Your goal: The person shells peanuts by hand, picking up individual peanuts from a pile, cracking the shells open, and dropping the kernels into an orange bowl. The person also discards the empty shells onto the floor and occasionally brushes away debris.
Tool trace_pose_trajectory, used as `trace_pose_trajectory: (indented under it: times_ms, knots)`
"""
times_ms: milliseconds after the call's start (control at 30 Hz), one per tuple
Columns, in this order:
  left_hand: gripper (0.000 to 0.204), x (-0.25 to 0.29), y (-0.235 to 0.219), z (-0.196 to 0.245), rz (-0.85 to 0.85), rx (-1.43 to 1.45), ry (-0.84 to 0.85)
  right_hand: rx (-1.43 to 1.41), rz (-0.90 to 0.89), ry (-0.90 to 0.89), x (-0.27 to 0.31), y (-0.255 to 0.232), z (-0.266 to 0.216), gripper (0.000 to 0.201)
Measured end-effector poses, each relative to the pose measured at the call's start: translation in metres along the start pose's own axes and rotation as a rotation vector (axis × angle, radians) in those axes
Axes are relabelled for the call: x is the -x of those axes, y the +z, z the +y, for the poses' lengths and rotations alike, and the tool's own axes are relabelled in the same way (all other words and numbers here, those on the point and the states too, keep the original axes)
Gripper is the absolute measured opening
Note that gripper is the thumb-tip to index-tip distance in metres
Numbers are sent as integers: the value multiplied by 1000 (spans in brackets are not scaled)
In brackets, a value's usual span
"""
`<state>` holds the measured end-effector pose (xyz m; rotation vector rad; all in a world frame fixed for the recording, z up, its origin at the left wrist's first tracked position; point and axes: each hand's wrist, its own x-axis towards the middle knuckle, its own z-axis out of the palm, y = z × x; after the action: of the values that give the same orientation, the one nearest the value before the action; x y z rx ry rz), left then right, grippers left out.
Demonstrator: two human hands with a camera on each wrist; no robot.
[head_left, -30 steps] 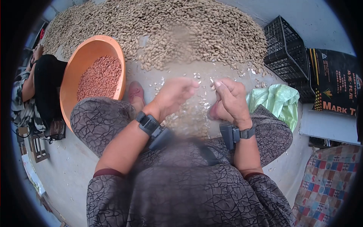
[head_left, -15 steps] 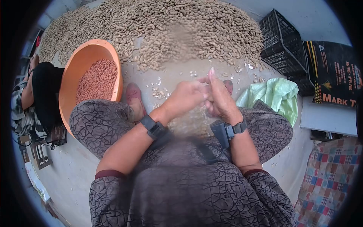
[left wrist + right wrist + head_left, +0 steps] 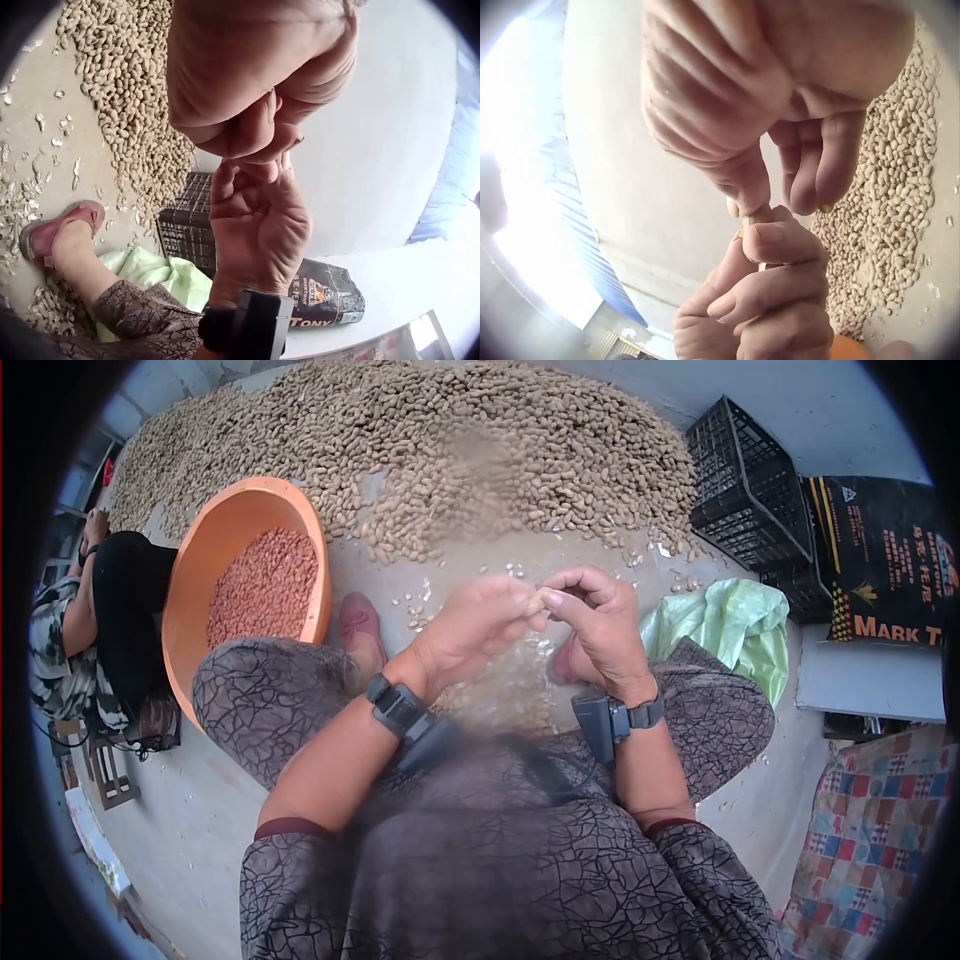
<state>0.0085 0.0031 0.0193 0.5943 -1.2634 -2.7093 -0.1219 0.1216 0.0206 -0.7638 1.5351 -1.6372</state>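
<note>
Both hands meet in front of the body above the floor. A small pale peanut (image 3: 538, 601) is between the fingertips, mostly covered by them. My left hand (image 3: 468, 628), slightly blurred, pinches it from one side; my right hand (image 3: 607, 628) holds the other side with thumb and forefinger. The right wrist view shows a bit of shell (image 3: 748, 220) at the right thumb tip, against the curled fingers of the left hand (image 3: 769, 296). In the left wrist view the left hand (image 3: 255, 75) hides the peanut. A big heap of unshelled peanuts (image 3: 420, 450) lies beyond.
An orange basin (image 3: 318, 575) with reddish kernels stands at the left, beside a seated person (image 3: 125, 590). Black crates (image 3: 750, 490), a green plastic bag (image 3: 725, 625) and a black printed sack (image 3: 885, 560) are at the right. Shell bits litter the floor between the feet.
The hands were apart a second ago, then came together with the right thumb pointing up. Now the right thumb is bent down and the fingertips of both hands meet at the peanut.
</note>
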Motion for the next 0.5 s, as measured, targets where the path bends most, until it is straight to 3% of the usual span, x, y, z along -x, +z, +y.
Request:
trace_pose_trajectory:
  times_ms: [100,167,300,367,500]
  knots:
    - [21,3,2,2,-97,-7,-10,75,-65,-64,-1,-2,0,19]
    - [28,6,11,6,-119,37,16,-124,-87,21,3,6,-6,24]
    - [34,7,13,6,-112,-48,15,-169,-158,112,6,8,-12,30]
    - [37,9,16,5,-103,-111,107,-343,-322,174,7,11,-31,35]
    - [38,9,20,7,-54,-349,102,-426,-290,256,8,16,-29,32]
